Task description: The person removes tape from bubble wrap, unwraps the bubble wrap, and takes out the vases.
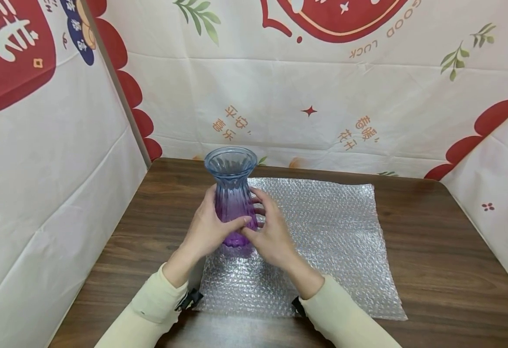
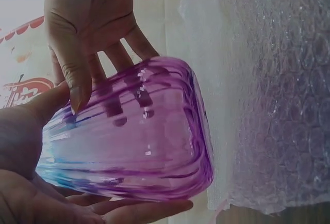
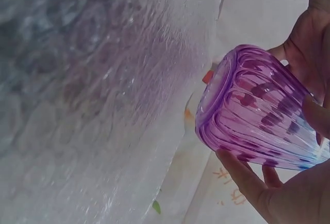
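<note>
Both hands hold a ribbed glass vase (image 1: 233, 195), blue at its flared rim and fading to purple at the base. It stands roughly upright, above the left part of a sheet of bubble wrap (image 1: 332, 241). My left hand (image 1: 205, 228) grips the vase's left side, its thumb across the front. From the right, my right hand (image 1: 274, 237) curls round the vase, with its fingers partly hidden behind the glass. In the left wrist view the vase's purple base (image 2: 196, 136) appears off the wrap. The right wrist view shows the purple lower body (image 3: 263, 105) between both hands.
The bubble wrap lies flat on a dark wooden table (image 1: 436, 251). A white printed cloth (image 1: 280, 116) with red scallops hangs behind the table's far edge, and similar cloth (image 1: 62, 193) hangs along the left and right sides.
</note>
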`<action>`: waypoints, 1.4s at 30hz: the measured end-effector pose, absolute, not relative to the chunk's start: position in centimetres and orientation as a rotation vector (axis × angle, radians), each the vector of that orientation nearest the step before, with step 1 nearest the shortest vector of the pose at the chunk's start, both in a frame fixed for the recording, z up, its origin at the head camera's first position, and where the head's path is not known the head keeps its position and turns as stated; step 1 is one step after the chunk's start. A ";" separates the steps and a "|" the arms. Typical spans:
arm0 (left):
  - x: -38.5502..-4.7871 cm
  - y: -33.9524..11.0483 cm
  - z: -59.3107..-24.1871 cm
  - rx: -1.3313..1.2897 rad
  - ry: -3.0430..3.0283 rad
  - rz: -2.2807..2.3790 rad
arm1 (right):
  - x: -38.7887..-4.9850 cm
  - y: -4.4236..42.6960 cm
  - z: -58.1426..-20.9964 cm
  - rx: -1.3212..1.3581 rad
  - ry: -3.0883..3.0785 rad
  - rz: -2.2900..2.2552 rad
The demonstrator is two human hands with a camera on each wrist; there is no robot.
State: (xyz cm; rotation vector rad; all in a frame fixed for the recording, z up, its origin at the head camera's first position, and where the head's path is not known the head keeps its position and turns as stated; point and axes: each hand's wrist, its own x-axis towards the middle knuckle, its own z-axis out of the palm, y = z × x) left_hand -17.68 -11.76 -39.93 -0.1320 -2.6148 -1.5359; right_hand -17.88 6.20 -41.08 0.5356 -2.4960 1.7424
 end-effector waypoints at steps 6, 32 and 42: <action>-17.9 -12.2 -39.7 -0.094 -2.589 -1.535 | -18.1 5.4 -41.2 0.542 -2.488 1.693; -19.2 -14.6 -39.9 -0.063 -2.525 -1.461 | -19.9 4.4 -41.4 0.508 -2.703 1.437; -19.6 -15.1 -39.9 0.010 -2.543 -1.387 | -20.5 3.6 -41.6 0.522 -2.767 1.393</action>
